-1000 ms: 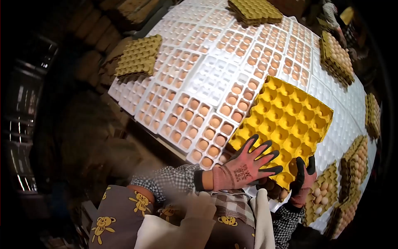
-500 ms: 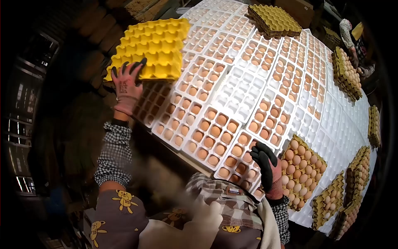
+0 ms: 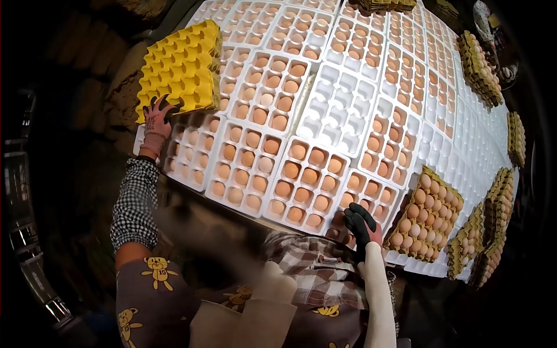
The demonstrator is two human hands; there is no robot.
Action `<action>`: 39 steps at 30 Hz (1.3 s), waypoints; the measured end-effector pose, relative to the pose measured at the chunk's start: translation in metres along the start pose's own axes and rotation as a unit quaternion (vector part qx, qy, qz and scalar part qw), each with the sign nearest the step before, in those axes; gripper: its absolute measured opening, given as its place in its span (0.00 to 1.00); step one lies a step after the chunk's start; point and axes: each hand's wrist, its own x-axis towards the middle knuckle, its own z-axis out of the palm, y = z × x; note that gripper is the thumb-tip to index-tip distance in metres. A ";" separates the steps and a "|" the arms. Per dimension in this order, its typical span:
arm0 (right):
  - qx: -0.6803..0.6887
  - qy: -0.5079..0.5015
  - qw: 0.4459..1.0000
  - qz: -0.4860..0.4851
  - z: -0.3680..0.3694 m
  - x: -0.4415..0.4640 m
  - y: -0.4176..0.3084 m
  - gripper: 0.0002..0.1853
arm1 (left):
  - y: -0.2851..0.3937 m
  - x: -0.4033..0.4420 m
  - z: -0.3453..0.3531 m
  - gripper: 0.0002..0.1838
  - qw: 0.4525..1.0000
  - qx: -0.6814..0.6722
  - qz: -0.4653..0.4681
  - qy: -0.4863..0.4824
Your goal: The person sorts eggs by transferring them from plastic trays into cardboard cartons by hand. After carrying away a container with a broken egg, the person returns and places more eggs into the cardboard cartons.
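Observation:
My left hand (image 3: 155,124), in a pink glove with dark fingertips, grips the near left edge of a stack of yellow egg trays (image 3: 180,69). The stack sits at the left side of the white egg trays, tilted in view, and its underside is hidden. My right hand (image 3: 364,226), gloved in pink and black, is over a white tray (image 3: 371,168) of brown eggs at the near edge. Its fingers are slightly bent and hold nothing visible. Beside it, to the left, lies another white tray with brown eggs (image 3: 310,176).
An egg-filled pulp tray (image 3: 426,217) lies right of my right hand. More stacked pulp trays with eggs (image 3: 493,226) stand along the right edge. One white tray (image 3: 336,107) has bare cells. At the far right another person's arm (image 3: 483,23) is near stacked egg trays (image 3: 480,69).
The view has shifted, so the table appears higher. My left hand stays at the yellow stack, which sits slightly farther left. My right hand's fingers have bent and moved lower over the near tray.

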 end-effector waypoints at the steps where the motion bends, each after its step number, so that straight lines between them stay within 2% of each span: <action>1: -0.005 0.002 1.000 0.002 0.001 0.001 -0.001 0.29 | 0.004 0.005 0.004 0.30 0.999 0.000 -0.030 -0.009; 2: 0.009 -0.007 1.000 -0.008 0.001 0.002 0.002 0.24 | 0.007 0.010 0.004 0.30 0.999 -0.001 -0.049 -0.023; 3: 0.011 -0.005 1.000 -0.007 0.001 -0.001 0.007 0.22 | -0.017 0.025 0.028 0.28 0.996 -0.018 -0.079 -0.026; 4: -0.014 -0.021 0.999 -0.040 -0.002 -0.007 0.011 0.21 | -0.093 0.061 0.089 0.27 0.998 -0.060 -0.011 0.021; 5: -0.036 -0.041 0.998 -0.020 -0.022 -0.008 0.032 0.22 | -0.133 0.086 0.109 0.27 0.991 -0.132 0.015 -0.037; 6: 0.031 -0.126 0.989 -0.074 -0.021 -0.032 0.017 0.24 | -0.094 0.074 0.071 0.27 0.997 -0.053 -0.036 -0.047; 7: -0.162 -0.086 0.972 -0.144 -0.041 -0.046 0.018 0.29 | -0.034 0.039 0.034 0.26 0.985 0.137 0.009 0.107; 8: -0.201 0.085 0.958 -0.184 -0.074 -0.047 0.052 0.31 | 0.031 0.008 -0.001 0.25 0.956 0.183 0.001 0.228; 10: -0.311 0.327 0.859 -0.243 -0.117 -0.083 0.005 0.32 | 0.086 -0.021 0.009 0.25 0.968 -0.057 0.004 0.243; 11: -0.456 0.336 0.789 -0.239 -0.140 -0.086 -0.003 0.32 | 0.172 -0.060 -0.005 0.25 0.958 -0.202 0.051 0.195; 12: -0.586 0.331 0.703 -0.229 -0.157 -0.083 -0.005 0.32 | 0.258 -0.100 -0.019 0.25 0.925 -0.344 0.084 0.139; 13: -0.686 0.246 0.663 -0.171 -0.165 -0.073 -0.001 0.34 | 0.313 -0.124 0.000 0.23 0.885 -0.455 0.096 0.022; 14: -0.722 0.235 0.631 -0.158 -0.174 -0.061 0.007 0.36 | 0.380 -0.154 -0.004 0.22 0.850 -0.499 0.141 -0.092; 15: -0.708 0.205 0.650 -0.185 -0.187 -0.058 0.002 0.33 | 0.452 -0.186 -0.036 0.22 0.804 -0.521 0.203 -0.200; 16: -0.693 0.173 0.665 -0.216 -0.200 -0.055 -0.005 0.30 | 0.498 -0.211 -0.025 0.26 0.792 -0.469 0.381 -0.093; 17: -0.552 0.190 0.773 -0.250 -0.209 -0.057 -0.002 0.27 | 0.541 -0.230 -0.038 0.32 0.778 -0.399 0.466 -0.136; 18: -0.394 0.201 0.856 -0.269 -0.220 -0.064 0.002 0.23 | 0.578 -0.249 -0.043 0.36 0.810 -0.257 0.514 -0.118; 19: -0.143 0.132 0.953 -0.230 -0.227 -0.067 -0.001 0.16 | 0.596 -0.262 -0.032 0.34 0.841 -0.167 0.507 -0.090; 20: -0.004 0.069 0.993 -0.095 -0.245 -0.088 -0.013 0.14 | 0.599 -0.268 -0.022 0.34 0.845 -0.162 0.501 -0.089; 21: 0.185 0.059 0.977 -0.084 -0.235 -0.098 -0.026 0.14 | 0.598 -0.270 -0.012 0.31 0.847 -0.244 0.464 -0.088; 22: 0.370 0.050 0.925 -0.069 -0.228 -0.100 -0.029 0.15 | 0.597 -0.268 -0.007 0.29 0.839 -0.325 0.428 -0.085; 23: 0.355 0.005 0.929 -0.105 -0.239 -0.090 -0.018 0.14 | 0.589 -0.265 -0.004 0.27 0.810 -0.420 0.395 -0.109; 24: -0.001 0.008 0.977 -0.211 -0.255 -0.078 -0.007 0.17 | 0.584 -0.269 -0.012 0.26 0.697 -0.615 0.270 -0.253; 26: -0.240 0.082 0.924 -0.286 -0.237 -0.053 -0.020 0.20 | 0.572 -0.261 -0.022 0.25 0.553 -0.738 0.046 -0.384; 27: -0.532 0.138 0.777 -0.305 -0.221 -0.050 -0.037 0.22 | 0.577 -0.263 -0.035 0.25 0.570 -0.739 0.071 -0.353; 28: -0.710 0.175 0.615 -0.295 -0.212 -0.039 -0.035 0.26 | 0.582 -0.258 -0.034 0.26 0.695 -0.628 0.188 -0.297; 29: -0.709 0.171 0.617 -0.295 -0.214 -0.028 -0.034 0.25 | 0.591 -0.258 -0.034 0.27 0.809 -0.479 0.280 -0.194; 30: -0.709 0.169 0.619 -0.292 -0.214 -0.021 -0.032 0.25 | 0.609 -0.260 -0.045 0.28 0.879 -0.305 0.358 -0.082; 31: -0.564 0.141 0.751 -0.312 -0.222 -0.020 -0.033 0.22 | 0.622 -0.260 -0.048 0.34 0.912 -0.142 0.372 -0.098; 32: -0.399 0.104 0.853 -0.319 -0.234 -0.022 -0.034 0.19 | 0.625 -0.256 -0.030 0.35 0.918 -0.137 0.360 -0.093; 33: -0.127 0.000 0.981 -0.145 -0.238 -0.042 -0.050 0.17 | 0.623 -0.256 -0.032 0.35 0.913 -0.201 0.340 -0.105; 34: 0.092 -0.108 0.985 -0.101 -0.252 -0.050 -0.042 0.20 | 0.620 -0.251 -0.034 0.35 0.900 -0.264 0.326 -0.115; 35: 0.219 -0.097 0.968 -0.075 -0.254 -0.049 -0.025 0.23 | 0.615 -0.246 -0.023 0.34 0.866 -0.369 0.321 -0.100; 36: 0.342 -0.085 0.935 -0.048 -0.255 -0.046 -0.012 0.26 | 0.611 -0.242 -0.012 0.32 0.821 -0.470 0.311 -0.087; 37: 0.467 -0.226 0.855 0.001 -0.257 -0.047 -0.011 0.29 | 0.614 -0.238 -0.025 0.30 0.790 -0.535 0.271 -0.129; 38: 0.523 -0.246 0.816 0.024 -0.255 -0.045 -0.010 0.29 | 0.615 -0.230 -0.032 0.26 0.819 -0.481 0.305 -0.070; 39: 0.551 -0.268 0.789 0.040 -0.257 -0.039 -0.002 0.28 | 0.621 -0.225 -0.042 0.25 0.875 -0.358 0.321 -0.052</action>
